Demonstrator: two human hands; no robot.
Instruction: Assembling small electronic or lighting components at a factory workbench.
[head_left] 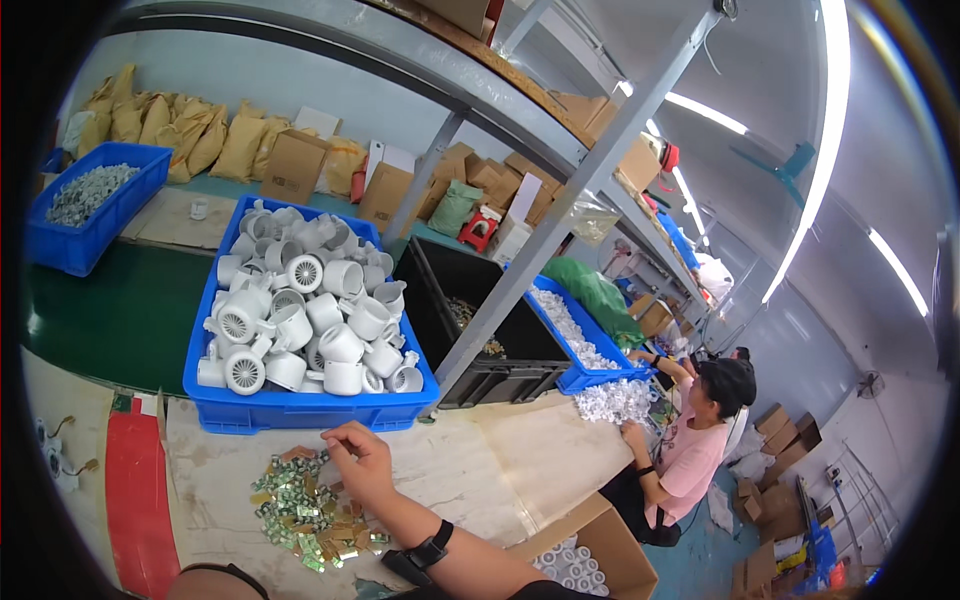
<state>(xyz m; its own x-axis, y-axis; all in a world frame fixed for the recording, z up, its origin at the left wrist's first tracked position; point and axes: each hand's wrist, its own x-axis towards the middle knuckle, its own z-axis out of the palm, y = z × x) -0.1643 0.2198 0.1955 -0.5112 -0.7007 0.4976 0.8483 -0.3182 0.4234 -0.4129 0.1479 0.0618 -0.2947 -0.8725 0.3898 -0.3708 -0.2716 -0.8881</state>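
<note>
My right hand [362,468], with a black band on its wrist, is above the right edge of a heap of small green and tan circuit boards [305,515]. Its fingers are bent, and thumb and forefinger seem to come together; whatever may be between them is too small to make out. Only part of my left arm, with a thin dark band, shows at the lower edge, and that hand is out of sight. Just beyond the heap stands a blue bin [300,412] piled with white plastic housings [290,325] that have round grilles and short handles.
A black crate [500,385] stands right of the blue bin, beyond a grey metal post [560,225]. A cardboard box [625,560] of white round parts is at lower right. A co-worker in pink [695,455] sits farther right by white parts [615,400]. Red strip [138,490] lies left.
</note>
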